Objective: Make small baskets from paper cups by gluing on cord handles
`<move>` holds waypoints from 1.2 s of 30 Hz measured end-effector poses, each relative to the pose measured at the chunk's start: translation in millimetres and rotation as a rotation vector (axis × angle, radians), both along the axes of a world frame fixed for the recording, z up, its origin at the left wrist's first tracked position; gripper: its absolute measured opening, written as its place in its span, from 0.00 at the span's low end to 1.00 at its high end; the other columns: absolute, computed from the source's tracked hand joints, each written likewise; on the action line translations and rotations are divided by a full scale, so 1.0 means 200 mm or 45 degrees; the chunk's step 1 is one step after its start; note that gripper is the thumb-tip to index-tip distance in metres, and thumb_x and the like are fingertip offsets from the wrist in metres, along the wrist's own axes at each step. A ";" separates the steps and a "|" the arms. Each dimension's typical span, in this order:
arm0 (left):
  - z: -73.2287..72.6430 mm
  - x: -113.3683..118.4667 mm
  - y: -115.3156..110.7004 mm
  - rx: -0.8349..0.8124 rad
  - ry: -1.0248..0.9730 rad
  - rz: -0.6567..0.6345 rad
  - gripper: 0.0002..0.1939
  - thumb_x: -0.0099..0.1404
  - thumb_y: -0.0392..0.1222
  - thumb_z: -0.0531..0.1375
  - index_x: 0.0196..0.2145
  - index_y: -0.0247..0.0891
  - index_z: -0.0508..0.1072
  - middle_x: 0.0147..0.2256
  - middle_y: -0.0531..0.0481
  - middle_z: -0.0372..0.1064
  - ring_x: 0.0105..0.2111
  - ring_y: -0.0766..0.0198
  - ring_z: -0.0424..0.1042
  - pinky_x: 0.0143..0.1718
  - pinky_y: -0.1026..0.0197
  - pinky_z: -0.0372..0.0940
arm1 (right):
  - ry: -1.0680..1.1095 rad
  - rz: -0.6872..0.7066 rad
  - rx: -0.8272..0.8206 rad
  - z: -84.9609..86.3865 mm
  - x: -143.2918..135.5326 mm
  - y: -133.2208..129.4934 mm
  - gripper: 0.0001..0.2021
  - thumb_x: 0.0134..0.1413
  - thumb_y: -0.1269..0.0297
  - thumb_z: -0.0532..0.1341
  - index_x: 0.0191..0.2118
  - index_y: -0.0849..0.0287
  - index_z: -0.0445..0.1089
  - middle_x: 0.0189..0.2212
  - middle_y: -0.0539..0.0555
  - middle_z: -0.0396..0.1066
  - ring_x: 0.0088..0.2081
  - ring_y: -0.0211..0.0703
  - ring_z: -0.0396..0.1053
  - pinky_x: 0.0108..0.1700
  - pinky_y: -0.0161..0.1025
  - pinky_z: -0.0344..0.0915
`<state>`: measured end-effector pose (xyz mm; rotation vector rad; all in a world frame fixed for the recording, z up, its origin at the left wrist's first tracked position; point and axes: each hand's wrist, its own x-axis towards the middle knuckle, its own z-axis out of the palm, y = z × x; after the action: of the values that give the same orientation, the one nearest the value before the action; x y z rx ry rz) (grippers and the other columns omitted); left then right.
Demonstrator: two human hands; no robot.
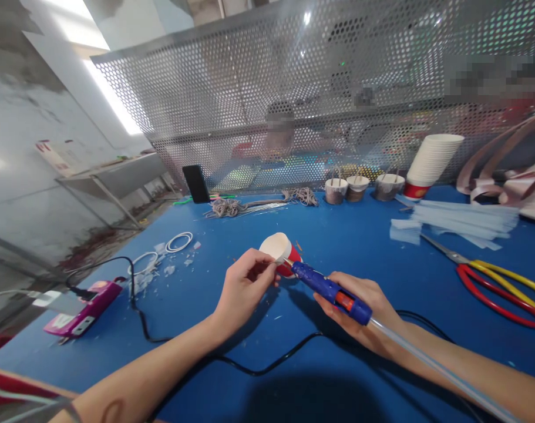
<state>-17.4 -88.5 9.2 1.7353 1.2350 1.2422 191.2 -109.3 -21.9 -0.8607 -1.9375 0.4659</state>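
"What's far L on yr tabletop (344,235)?"
"Power strip (84,308), w/ plugs in. Black cord (140,323) snakes over from that side; prob. feeds the glue gun (325,288), tho can't trace both ends. Slack's prob. there so the tool can swing."

"L grip (245,279)?"
"Clamped on the cup (276,244) at its near edge, thumb & forefinger pinched. Can't tell if smth thin's caught in there too. I'd say I'm steadying it so the edge sits right under the nozzle."

"Where's the cup, & which way?"
"Mid-tabletop, btwn my grips. Tipped: white round end faces up & L, partly at me; red side shows R & below. So its axis slants, approx. upper L to lower R. Base or mouth? Can't tell."

"Glue gun?"
"Nozzle points fwd & L, tip right by the cup's edge. Long axis runs far L to near R, clear stick (426,353) trailing out the back abt in line."

"R grip (364,296)?"
"Closed round the glue gun from below, fingers curled; angled so the tip meets the L pinch, imo."

"Far R?"
"Cup stack (435,161) at the back, then pale strips (465,220), then scissors (476,267), blades away & L, handles my side: prob. for easy pickup."
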 end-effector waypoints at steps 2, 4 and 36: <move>-0.01 0.00 0.00 -0.011 -0.009 -0.003 0.04 0.60 0.39 0.58 0.30 0.37 0.69 0.26 0.54 0.69 0.24 0.68 0.73 0.28 0.65 0.69 | -0.007 0.016 0.033 0.00 0.00 0.00 0.02 0.55 0.68 0.58 0.32 0.56 0.62 0.22 0.48 0.67 0.20 0.34 0.64 0.24 0.32 0.61; -0.01 0.01 0.00 -0.014 -0.009 -0.001 0.04 0.60 0.40 0.58 0.30 0.37 0.69 0.26 0.54 0.68 0.24 0.68 0.72 0.28 0.65 0.69 | -0.026 0.040 0.053 0.00 -0.01 0.00 0.02 0.55 0.67 0.57 0.32 0.56 0.62 0.22 0.48 0.66 0.20 0.34 0.62 0.24 0.32 0.60; -0.01 -0.01 0.00 -0.046 -0.012 -0.051 0.06 0.61 0.39 0.58 0.28 0.36 0.69 0.24 0.55 0.67 0.22 0.69 0.71 0.25 0.66 0.67 | -0.132 -0.003 0.242 -0.05 0.01 0.02 0.02 0.54 0.67 0.58 0.33 0.58 0.63 0.21 0.48 0.65 0.19 0.34 0.61 0.23 0.32 0.59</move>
<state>-18.6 -88.8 7.8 1.7186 1.2043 1.1967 193.6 -105.9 -31.0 -0.7768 -2.0375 0.2344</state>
